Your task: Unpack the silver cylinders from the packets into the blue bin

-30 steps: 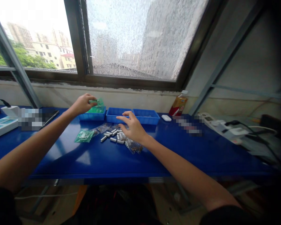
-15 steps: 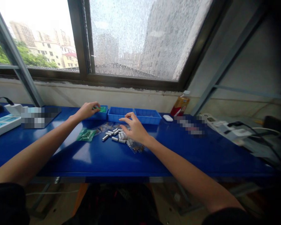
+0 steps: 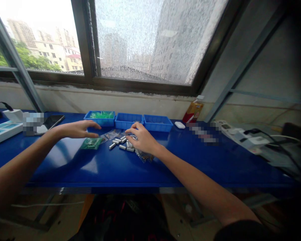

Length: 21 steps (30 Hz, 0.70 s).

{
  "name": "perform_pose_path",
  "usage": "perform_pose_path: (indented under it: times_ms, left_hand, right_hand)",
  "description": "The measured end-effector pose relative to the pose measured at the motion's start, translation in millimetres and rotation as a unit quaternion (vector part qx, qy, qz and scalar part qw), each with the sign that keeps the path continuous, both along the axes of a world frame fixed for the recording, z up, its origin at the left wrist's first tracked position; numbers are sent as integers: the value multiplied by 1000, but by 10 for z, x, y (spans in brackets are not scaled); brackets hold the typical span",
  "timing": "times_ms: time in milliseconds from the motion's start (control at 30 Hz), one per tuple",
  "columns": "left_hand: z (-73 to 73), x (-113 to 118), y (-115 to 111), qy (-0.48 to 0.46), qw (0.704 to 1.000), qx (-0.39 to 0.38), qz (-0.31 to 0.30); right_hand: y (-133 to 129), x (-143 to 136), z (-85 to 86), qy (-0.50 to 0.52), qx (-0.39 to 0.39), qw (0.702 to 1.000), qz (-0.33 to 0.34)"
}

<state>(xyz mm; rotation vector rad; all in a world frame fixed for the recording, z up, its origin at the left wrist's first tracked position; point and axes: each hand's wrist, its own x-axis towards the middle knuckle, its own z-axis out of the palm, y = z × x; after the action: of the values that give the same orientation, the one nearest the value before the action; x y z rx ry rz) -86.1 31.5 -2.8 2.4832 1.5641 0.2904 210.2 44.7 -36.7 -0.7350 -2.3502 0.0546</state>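
Head view, landmark: middle blue tray. Green packet: front-left. Left hand: front-left, over the packet's far edge, grip apart. Metal cylinders: in front. Right hand: front-right, fingertips apart. Caution: low right-hand sweeps could scatter cylinders.

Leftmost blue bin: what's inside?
Green, see-through plastic packaging shows inside the leftmost blue bin. The bin's floor is hidden, so anything underneath can't be seen; can't count the packets either.
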Motion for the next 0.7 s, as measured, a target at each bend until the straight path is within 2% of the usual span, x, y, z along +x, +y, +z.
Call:
perform_pose_path:
  times_ms: [67, 100, 200, 267, 333, 400, 467, 533, 600, 633, 700]
  left_hand:
    - [-1, -54, -56, 12, 997, -79, 3]
    - [-5, -58, -52, 11, 996, -87, 6]
    - [33, 51, 22, -35, 999, -25, -3]
    - [117, 233, 55, -100, 993, 51, -19]
    - [218, 486, 35, -177, 976, 113, -57]
    - [286, 761, -17, -213, 953, 150, -152]
    - [284, 992, -57, -211, 941, 172, -200]
    - [212, 1125, -55, -222, 935, 175, -215]
    - [100, 1152, -24, -238, 934, 157, -214]
    - [43, 1136, -9, -248, 936, 142, -206]
    - [-49, 1084, 1, -274, 940, 91, -180]
  right_hand:
    - [-15, -9, 4, -6, -14, 1000, 6]
    - [-24, -16, 9, -5, -20, 1000, 10]
    - [-50, -51, 35, 28, -69, 997, 21]
    - [-65, -82, 57, 87, -171, 981, 32]
    - [-78, -110, 79, 170, -322, 930, 57]
    - [-93, -122, 105, 251, -458, 847, 100]
    - [-104, -114, 137, 314, -531, 774, 139]
    - [-102, -85, 173, 366, -543, 740, 155]
    - [-80, -44, 202, 404, -519, 740, 143]
    - [-62, -21, 209, 409, -498, 753, 130]
    - [-25, 19, 205, 389, -426, 812, 90]
